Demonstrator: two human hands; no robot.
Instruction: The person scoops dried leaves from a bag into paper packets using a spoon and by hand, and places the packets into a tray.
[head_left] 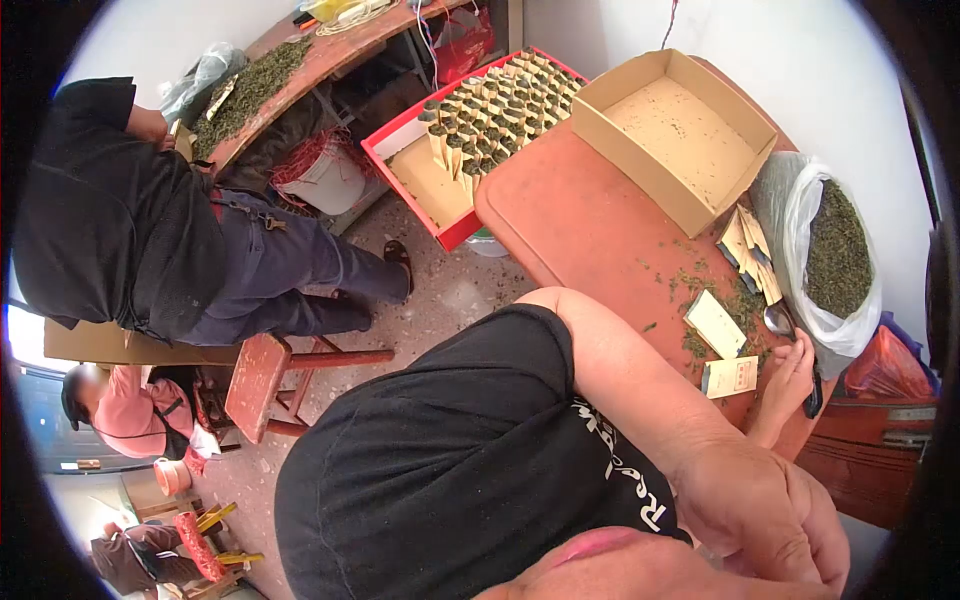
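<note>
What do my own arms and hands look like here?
Your near arm is bare below the short black sleeve of a T-shirt with white lettering. The hand at the table's edge has no glove.

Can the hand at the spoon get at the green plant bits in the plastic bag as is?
Looks like yes. The hand is right next to the bag, which is open at the top with the plant bits exposed. Nothing visible seems to block the way.
</note>
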